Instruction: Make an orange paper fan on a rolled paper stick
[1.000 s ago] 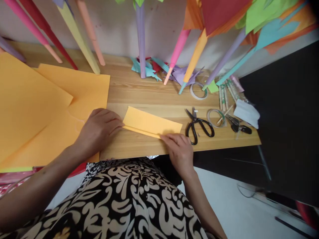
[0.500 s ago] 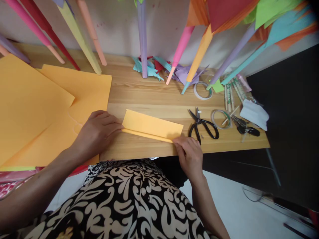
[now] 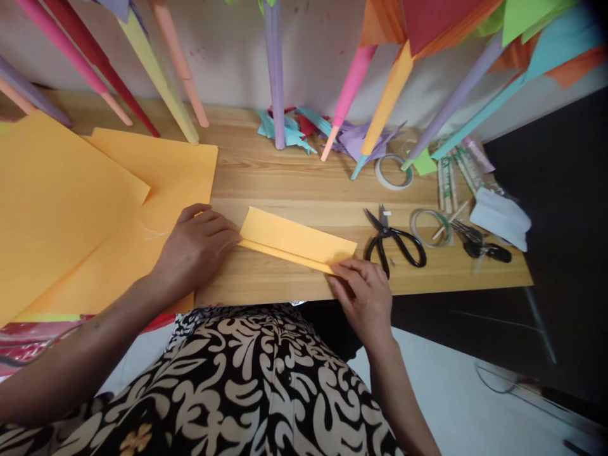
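Note:
A folded orange paper strip [image 3: 294,239] lies on the wooden table [image 3: 285,183] in front of me. My left hand [image 3: 197,244] presses down on the strip's left end, fingers flat. At the right end, my right hand [image 3: 363,291] pinches the folded near edge with its fingertips. The fold runs along the strip's near side between my two hands.
Large orange sheets [image 3: 85,202] cover the table's left. Black scissors [image 3: 394,240] lie right of the strip, then tape rolls [image 3: 393,172], smaller scissors [image 3: 479,244] and a white cloth [image 3: 501,218]. Coloured paper cones [image 3: 275,69] lean on the wall above paper scraps [image 3: 294,130].
My right hand has slid rightwards along the folded edge to the strip's right end. The left hand has stayed on the left end.

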The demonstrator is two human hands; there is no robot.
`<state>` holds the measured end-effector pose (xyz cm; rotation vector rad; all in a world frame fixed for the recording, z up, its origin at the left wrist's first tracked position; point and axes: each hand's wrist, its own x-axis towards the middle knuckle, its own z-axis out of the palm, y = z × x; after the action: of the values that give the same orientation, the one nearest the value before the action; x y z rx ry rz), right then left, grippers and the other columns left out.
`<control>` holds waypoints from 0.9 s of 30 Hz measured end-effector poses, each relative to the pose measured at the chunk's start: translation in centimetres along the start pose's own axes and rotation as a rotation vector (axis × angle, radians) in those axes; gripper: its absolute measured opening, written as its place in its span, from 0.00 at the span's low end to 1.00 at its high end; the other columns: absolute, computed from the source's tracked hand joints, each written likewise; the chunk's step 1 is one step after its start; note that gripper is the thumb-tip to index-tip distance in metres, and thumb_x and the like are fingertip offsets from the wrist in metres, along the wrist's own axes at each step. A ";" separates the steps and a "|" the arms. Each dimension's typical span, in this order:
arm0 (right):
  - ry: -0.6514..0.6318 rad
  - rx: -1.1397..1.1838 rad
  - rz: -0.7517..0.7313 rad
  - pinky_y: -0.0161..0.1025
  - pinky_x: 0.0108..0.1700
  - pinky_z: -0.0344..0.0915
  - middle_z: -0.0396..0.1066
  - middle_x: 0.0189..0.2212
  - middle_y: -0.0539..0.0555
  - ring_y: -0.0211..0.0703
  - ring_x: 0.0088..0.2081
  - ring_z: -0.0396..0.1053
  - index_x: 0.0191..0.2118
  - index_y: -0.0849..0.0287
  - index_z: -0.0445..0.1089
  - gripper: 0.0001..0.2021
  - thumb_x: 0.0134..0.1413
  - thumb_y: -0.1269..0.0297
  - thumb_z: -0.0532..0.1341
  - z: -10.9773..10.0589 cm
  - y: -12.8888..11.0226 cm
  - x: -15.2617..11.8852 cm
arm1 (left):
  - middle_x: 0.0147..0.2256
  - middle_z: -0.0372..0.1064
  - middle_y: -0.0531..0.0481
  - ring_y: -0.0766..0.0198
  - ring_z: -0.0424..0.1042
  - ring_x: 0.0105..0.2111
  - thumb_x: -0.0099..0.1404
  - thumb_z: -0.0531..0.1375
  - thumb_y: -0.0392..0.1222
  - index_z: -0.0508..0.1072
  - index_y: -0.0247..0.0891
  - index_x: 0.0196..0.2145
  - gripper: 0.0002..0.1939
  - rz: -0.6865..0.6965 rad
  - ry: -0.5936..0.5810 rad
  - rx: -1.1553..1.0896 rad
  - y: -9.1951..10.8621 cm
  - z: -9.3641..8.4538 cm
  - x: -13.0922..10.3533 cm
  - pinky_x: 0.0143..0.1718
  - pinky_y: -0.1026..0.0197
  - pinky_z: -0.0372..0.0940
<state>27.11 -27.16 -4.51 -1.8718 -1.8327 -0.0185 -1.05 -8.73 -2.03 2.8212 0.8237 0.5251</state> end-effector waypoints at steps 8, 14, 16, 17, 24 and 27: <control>0.021 -0.077 -0.012 0.44 0.40 0.63 0.73 0.36 0.56 0.47 0.38 0.66 0.43 0.57 0.76 0.07 0.64 0.66 0.62 0.5 0.1 0.1 | 0.42 0.78 0.51 0.59 0.74 0.45 0.74 0.51 0.40 0.76 0.47 0.40 0.13 0.017 -0.016 -0.003 -0.5 0.3 -0.3 0.59 0.47 0.56; 0.007 -0.079 -0.041 0.43 0.39 0.63 0.73 0.35 0.56 0.47 0.38 0.66 0.44 0.57 0.76 0.07 0.64 0.67 0.61 0.2 -0.2 0.2 | 0.39 0.78 0.50 0.58 0.73 0.42 0.73 0.50 0.36 0.77 0.46 0.38 0.15 0.022 -0.042 -0.054 -0.6 0.0 -0.4 0.59 0.47 0.57; 0.017 -0.054 -0.055 0.43 0.39 0.63 0.74 0.35 0.56 0.47 0.38 0.66 0.44 0.57 0.76 0.07 0.64 0.68 0.61 0.2 -0.3 0.0 | 0.39 0.78 0.51 0.60 0.73 0.42 0.73 0.50 0.35 0.77 0.46 0.39 0.16 0.039 -0.065 -0.022 -0.5 -0.2 -1.0 0.60 0.49 0.55; 0.024 -0.042 -0.061 0.43 0.39 0.63 0.74 0.34 0.56 0.47 0.38 0.67 0.43 0.58 0.76 0.07 0.63 0.68 0.62 0.2 -0.4 -0.1 | 0.39 0.78 0.52 0.60 0.73 0.42 0.73 0.49 0.35 0.77 0.46 0.39 0.16 0.048 -0.072 -0.007 -0.4 -0.3 -1.4 0.60 0.49 0.55; 0.038 0.027 -0.059 0.43 0.40 0.66 0.73 0.34 0.55 0.45 0.37 0.67 0.41 0.58 0.76 0.05 0.63 0.69 0.62 0.5 -0.2 -0.5 | 0.38 0.79 0.52 0.61 0.72 0.41 0.74 0.49 0.35 0.77 0.45 0.39 0.16 0.064 -0.065 -0.020 -0.3 -0.4 -2.4 0.60 0.50 0.54; 0.038 0.058 -0.031 0.42 0.40 0.66 0.72 0.35 0.55 0.45 0.37 0.67 0.41 0.58 0.75 0.05 0.63 0.70 0.62 0.5 -0.3 -0.3 | 0.39 0.79 0.50 0.61 0.73 0.41 0.75 0.50 0.38 0.76 0.42 0.42 0.14 0.049 -0.056 -0.053 -0.3 -0.6 -1.7 0.59 0.51 0.55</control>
<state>26.67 -27.31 -4.94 -1.7916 -1.8166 -0.0116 -2.82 -9.36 -2.02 2.8003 0.7208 0.4660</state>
